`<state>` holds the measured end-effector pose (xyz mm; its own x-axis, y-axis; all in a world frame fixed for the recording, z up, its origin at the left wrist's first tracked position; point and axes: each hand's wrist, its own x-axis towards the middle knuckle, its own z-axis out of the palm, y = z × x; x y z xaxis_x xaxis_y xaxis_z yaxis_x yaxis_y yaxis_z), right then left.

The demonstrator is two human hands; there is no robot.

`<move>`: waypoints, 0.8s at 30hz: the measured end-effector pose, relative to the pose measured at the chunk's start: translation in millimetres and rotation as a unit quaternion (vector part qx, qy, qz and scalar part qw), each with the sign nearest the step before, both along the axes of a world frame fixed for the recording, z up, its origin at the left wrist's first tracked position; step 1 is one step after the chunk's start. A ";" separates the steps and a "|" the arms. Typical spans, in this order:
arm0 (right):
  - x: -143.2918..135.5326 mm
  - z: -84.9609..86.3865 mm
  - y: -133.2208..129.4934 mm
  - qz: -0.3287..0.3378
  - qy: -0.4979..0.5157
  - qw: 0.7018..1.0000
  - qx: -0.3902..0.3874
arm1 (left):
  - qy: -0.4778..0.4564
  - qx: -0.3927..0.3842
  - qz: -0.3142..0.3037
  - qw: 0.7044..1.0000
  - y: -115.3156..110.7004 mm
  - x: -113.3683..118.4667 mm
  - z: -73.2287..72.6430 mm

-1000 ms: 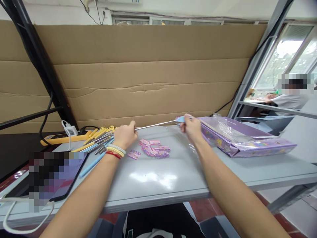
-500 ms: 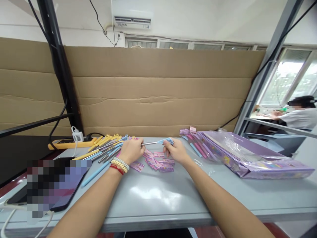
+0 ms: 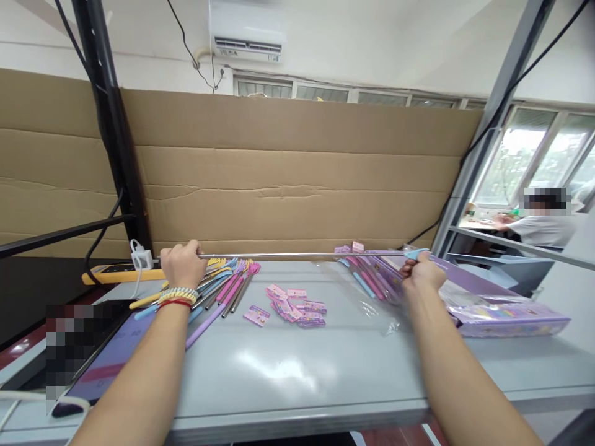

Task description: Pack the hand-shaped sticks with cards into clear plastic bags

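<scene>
My left hand is closed round one end of a long thin metal rod, above a pile of colourful back scratchers. My right hand grips the rod's other end, where a light blue claw-shaped head shows. The rod is stretched level across the back of the table. Below it lie several small pink cards. Yellow, blue, pink and purple scratchers fan out beside my left hand. Wrapped scratchers lie left of my right hand.
A purple box with clear plastic is at the right of the grey table. Tablet, white cable and yellow power strip are at the left. Cardboard stands behind; a person sits far right.
My hands have moved far apart, left and right, and the rod between them is now much longer. More of the scratcher pile and the cards shows.
</scene>
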<state>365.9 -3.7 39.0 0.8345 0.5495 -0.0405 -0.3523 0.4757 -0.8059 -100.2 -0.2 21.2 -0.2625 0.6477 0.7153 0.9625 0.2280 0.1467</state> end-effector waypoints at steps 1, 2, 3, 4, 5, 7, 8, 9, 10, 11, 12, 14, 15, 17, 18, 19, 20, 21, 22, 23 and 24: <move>0.3 -0.7 0.2 0.008 0.005 1.000 0.013 | -0.001 -0.002 0.002 1.000 -0.6 -0.1 0.6; 0.1 -1.4 1.1 0.018 0.010 0.999 0.025 | -0.002 -0.007 0.004 1.000 -1.3 0.0 2.2; -0.4 -2.2 2.5 0.027 0.013 0.999 0.034 | -0.003 -0.013 0.005 1.000 -2.3 0.4 4.5; -1.9 -3.3 4.5 0.035 0.013 0.999 0.039 | -0.004 -0.022 0.005 1.000 -3.5 1.9 7.5; -5.0 -4.8 6.7 0.044 0.006 0.998 0.037 | -0.005 -0.033 0.005 0.999 -5.2 5.5 10.8; -20.6 -9.9 10.4 0.081 -0.033 0.996 0.026 | -0.004 -0.067 -0.007 0.998 -10.7 22.7 16.4; -34.3 -13.5 11.1 0.114 -0.068 0.991 0.017 | -0.001 -0.087 -0.016 0.996 -14.6 37.3 17.7; -52.2 -17.8 10.4 0.156 -0.114 0.981 0.011 | 0.008 -0.113 -0.044 0.993 -19.1 55.4 17.7; -73.1 -22.3 8.1 0.215 -0.173 0.961 0.003 | 0.021 -0.136 -0.081 0.987 -24.1 75.8 16.1; -95.7 -26.7 4.3 0.255 -0.224 0.941 0.003 | 0.030 -0.147 -0.115 0.982 -29.1 96.8 13.2; -118.0 -30.4 -0.7 0.301 -0.270 0.915 0.016 | 0.029 -0.154 -0.142 0.977 -33.8 116.6 9.5; -154.3 -35.2 -11.2 0.361 -0.311 0.878 0.039 | 0.010 -0.172 -0.191 0.966 -41.3 146.4 1.3; -166.0 -36.3 -15.3 0.374 -0.322 0.868 0.045 | -0.003 -0.173 -0.212 0.962 -43.7 155.0 -2.2; -175.5 -37.6 -19.3 0.392 -0.322 0.861 0.046 | -0.022 -0.177 -0.234 0.956 -45.7 160.9 -7.1; -175.1 -38.6 -19.4 0.405 -0.317 0.857 0.042 | -0.028 -0.177 -0.241 0.954 -45.7 160.3 -8.4; -173.1 -40.0 -18.8 0.420 -0.312 0.852 0.037 | -0.031 -0.178 -0.250 0.951 -45.4 159.0 -9.3; -170.7 -42.0 -17.9 0.438 -0.309 0.843 0.034 | -0.033 -0.179 -0.264 0.947 -45.0 157.7 -10.0; -168.9 -44.3 -17.3 0.459 -0.311 0.831 0.034 | -0.036 -0.179 -0.282 0.942 -44.6 157.1 -10.8; -168.2 -46.7 -17.2 0.479 -0.316 0.818 0.039 | -0.039 -0.179 -0.302 0.936 -44.4 157.2 -11.8; -168.6 -48.8 -17.6 0.497 -0.320 0.805 0.047 | -0.042 -0.178 -0.324 0.928 -44.2 157.8 -13.0; -169.9 -50.2 -18.5 0.511 -0.322 0.795 0.057 | -0.046 -0.174 -0.346 0.921 -43.9 158.4 -14.3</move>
<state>196.0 -22.2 -11.2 -0.2230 0.9229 0.3139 -0.1337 0.2900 -0.9476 58.3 -44.0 6.9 0.2507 0.8685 0.4276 0.8817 -0.3872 0.2696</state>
